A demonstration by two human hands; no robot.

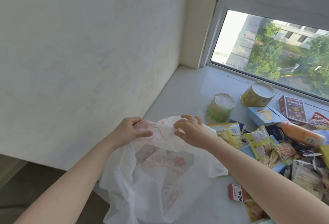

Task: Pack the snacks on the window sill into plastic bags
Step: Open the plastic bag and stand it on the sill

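Note:
A white plastic bag [156,175] with red print hangs over the front edge of the window sill [192,85]. My left hand [132,131] pinches the bag's upper left edge between thumb and fingers. My right hand [189,128] holds the bag's top edge on the right, fingers spread and bent over the plastic. A pile of snack packets [267,145] lies on the sill right of the bag. An upside-down green cup [220,107] and a yellow cup [257,94] stand behind the pile.
A blue box [263,117] and a dark box [293,109] lie near the window glass [277,49]. A small red-and-white packet [236,192] sits at the sill's front. A plain wall [89,54] closes off the left side.

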